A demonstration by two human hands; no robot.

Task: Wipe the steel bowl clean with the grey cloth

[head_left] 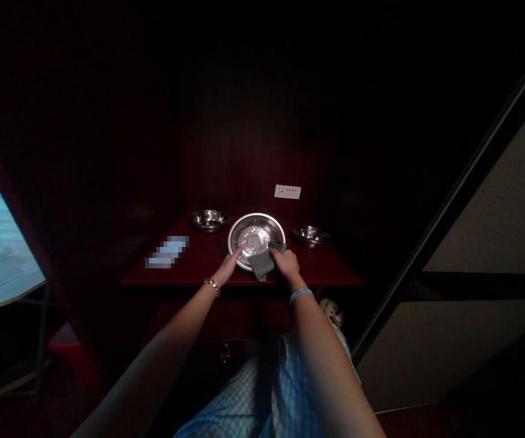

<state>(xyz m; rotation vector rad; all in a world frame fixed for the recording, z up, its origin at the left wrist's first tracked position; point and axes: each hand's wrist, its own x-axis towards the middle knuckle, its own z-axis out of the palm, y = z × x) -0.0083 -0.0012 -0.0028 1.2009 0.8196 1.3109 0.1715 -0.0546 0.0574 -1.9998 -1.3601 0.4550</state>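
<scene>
A shiny metal basin [256, 226] is held tilted toward me above the dark red desk. My left hand [229, 265] grips its lower left rim, with the thumb over the inside. A grey cloth [262, 264] hangs over the lower right rim, and my right hand [286, 263] is closed on it there. The fingers of both hands are partly hidden behind the basin and the cloth. One metal bowl [209, 221] rests on the desk to the left of the basin. To the right stand some more metal bowls [311, 236], seemingly nested.
The desk [198, 267] sits in a dark recess, with a white socket plate [288, 192] on its back wall. A blurred-out pale item [167, 252] lies at the desk's left. Below is a drawer latch [225, 353]. A light table [2, 255] stands far left.
</scene>
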